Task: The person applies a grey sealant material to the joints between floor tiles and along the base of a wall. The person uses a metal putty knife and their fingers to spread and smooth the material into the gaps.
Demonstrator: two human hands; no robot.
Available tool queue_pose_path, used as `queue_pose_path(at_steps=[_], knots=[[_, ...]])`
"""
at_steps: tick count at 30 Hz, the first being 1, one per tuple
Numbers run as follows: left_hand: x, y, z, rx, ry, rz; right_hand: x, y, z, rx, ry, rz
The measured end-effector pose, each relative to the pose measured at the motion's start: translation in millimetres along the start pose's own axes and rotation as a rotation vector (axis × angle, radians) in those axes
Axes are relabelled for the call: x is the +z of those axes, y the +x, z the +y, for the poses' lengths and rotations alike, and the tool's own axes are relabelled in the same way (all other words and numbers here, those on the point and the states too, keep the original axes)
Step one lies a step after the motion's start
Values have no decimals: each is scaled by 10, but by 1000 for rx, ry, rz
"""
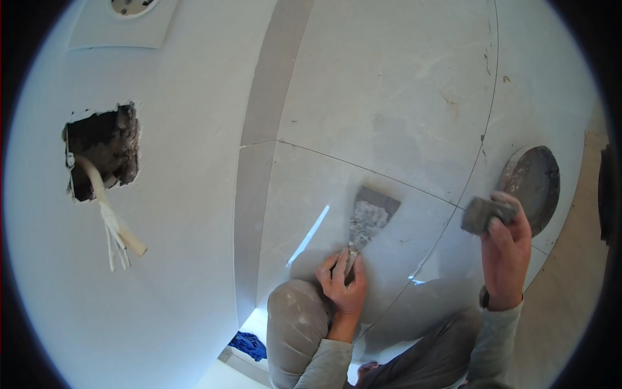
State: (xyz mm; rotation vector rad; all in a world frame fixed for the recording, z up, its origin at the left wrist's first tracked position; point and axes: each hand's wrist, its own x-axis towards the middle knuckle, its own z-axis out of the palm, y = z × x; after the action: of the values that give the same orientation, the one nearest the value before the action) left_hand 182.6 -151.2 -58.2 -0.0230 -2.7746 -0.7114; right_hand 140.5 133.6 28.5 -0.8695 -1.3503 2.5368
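Note:
My left hand [343,282] is closed round the handle of a putty knife [369,217]. Its wide blade points away from me over the floor tiles and carries a lumpy layer of grey paste. Over on the right, my right hand [505,256] grips a small, dark grey, box-shaped piece [478,215] between thumb and fingers; its exact kind does not show. Just beyond that hand a round, dark, shallow bowl [547,185] with a crusted rim stands on the floor, partly hidden by my fingers.
In the white wall [188,214] on the left is a rough square hole [116,139] with a cable [123,233] hanging out, its wires splayed. A wall socket [129,16] sits farther off. Blue cloth [249,345] lies by my knee [295,318]. Large tiles [389,84] cover the floor.

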Motion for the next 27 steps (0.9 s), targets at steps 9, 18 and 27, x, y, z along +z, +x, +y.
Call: queue_pose_path(at_steps=[9,18,27], knots=[[61,95,33,106,33,-50,1653,1241,452,-695,-895,-697],[36,137,36,102,11,-43,2248,1736,686,-1045,-1286,-1114],[15,162,-40,93,12,-48,2361,1588,483,-852,-1577,-1272]])
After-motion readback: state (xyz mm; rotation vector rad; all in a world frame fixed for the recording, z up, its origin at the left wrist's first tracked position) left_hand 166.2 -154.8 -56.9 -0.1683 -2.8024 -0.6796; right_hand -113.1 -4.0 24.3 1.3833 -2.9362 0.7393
